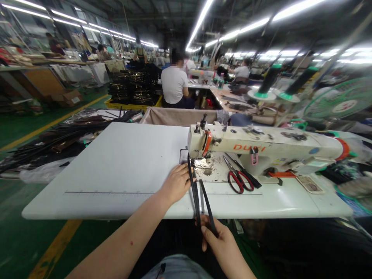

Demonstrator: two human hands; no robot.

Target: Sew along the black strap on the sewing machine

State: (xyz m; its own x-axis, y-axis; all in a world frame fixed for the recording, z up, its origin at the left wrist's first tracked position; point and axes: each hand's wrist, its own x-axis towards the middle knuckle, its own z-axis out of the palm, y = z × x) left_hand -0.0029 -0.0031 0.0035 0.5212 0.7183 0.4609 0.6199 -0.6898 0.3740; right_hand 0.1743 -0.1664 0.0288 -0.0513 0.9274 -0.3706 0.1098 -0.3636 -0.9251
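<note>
A white sewing machine (267, 145) stands on the table, and a long black strap (194, 193) runs from its needle area toward me. My left hand (178, 182) rests on the tabletop beside the presser foot, its fingertips closed around the strap near the needle. Lower down, at the front table edge, my right hand (216, 234) grips the strap between thumb and fingers. A loop of the strap stands up above that hand. Scissors (240, 180) with red and black handles lie right of the strap, under the machine arm, partly over a dark slim tool.
The white table (124, 162) carries a printed ruler line. Dark straps (66, 131) lie heaped at the left. A beige fabric bin (174, 116) adjoins the far edge. Thread cones (269, 81) and a green fan (343, 100) stand at right. A co-worker (174, 85) sits ahead.
</note>
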